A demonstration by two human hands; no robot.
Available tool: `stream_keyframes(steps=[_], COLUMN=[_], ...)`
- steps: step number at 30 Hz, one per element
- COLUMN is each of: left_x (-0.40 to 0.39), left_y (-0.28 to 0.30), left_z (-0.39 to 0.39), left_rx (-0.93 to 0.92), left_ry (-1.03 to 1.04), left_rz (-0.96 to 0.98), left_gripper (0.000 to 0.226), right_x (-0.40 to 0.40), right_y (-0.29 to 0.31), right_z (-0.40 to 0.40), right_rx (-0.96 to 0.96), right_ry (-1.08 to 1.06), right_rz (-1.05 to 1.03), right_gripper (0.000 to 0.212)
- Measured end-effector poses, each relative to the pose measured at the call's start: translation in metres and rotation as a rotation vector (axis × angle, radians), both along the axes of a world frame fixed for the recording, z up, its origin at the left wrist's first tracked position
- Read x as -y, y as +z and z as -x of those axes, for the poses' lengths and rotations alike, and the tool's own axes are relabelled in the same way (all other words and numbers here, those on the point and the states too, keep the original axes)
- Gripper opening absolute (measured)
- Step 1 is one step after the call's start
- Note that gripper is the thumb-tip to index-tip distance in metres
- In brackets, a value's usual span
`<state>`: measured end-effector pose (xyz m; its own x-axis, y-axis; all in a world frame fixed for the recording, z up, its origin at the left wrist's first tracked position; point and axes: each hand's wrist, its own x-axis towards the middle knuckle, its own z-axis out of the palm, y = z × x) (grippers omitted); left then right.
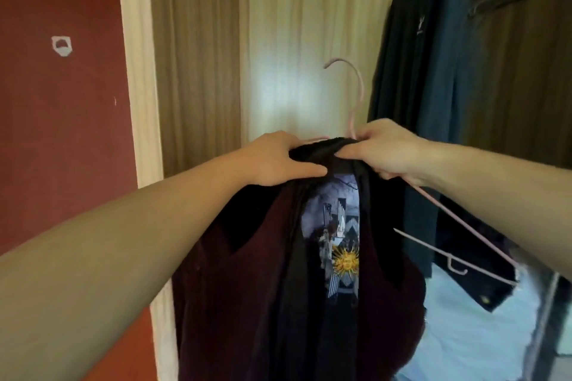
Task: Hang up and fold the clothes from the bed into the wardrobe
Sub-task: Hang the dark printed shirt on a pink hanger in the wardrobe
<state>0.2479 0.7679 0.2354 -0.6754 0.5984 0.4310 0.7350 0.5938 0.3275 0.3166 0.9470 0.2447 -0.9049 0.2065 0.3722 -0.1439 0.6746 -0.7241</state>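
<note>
Both hands' fingers (312,168) around garment (278,288)

red wall (62,117) | white mark (61,46) | pale door frame (139,86)

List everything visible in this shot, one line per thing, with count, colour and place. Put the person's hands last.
Pink wire hanger: one, pink, centre, hook pointing up, free of any rail, its lower arm sticking out to the right.
Dark printed garment with a sun graphic: one, dark maroon-black, hanging below the hands, neckline bunched at the hanger.
Dark hanging clothes: several, black and dark blue, upper right inside the wardrobe.
Wooden wardrobe interior: one, light brown, behind the hanger.
Red wall: one, red, left, bearing a white mark.
Left hand: one, grips the garment's neckline on the left.
Right hand: one, grips the neckline and hanger on the right.
</note>
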Motion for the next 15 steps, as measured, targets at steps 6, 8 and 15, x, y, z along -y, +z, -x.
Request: stream_keyframes(steps=[6,8,15], left_x=[-0.027,-0.052,-0.091], left_y=[-0.148,-0.190,-0.205], left_z=[-0.075,-0.106,-0.174], left_rx=[0.504,0.573,0.773], left_ry=[0.188,0.174,0.054], left_rz=[0.010,-0.163,-0.352], left_gripper=[0.040,0.042,0.010], right_x=[-0.059,-0.073,-0.135], right_y=[-0.072,-0.102,-0.171], right_z=[-0.092,-0.125,-0.219], right_rx=[-0.036,0.008,0.181], right_ry=[-0.095,-0.088,-0.121], right_rz=[0.167,0.229,0.339], right_gripper=[0.029,0.018,0.008])
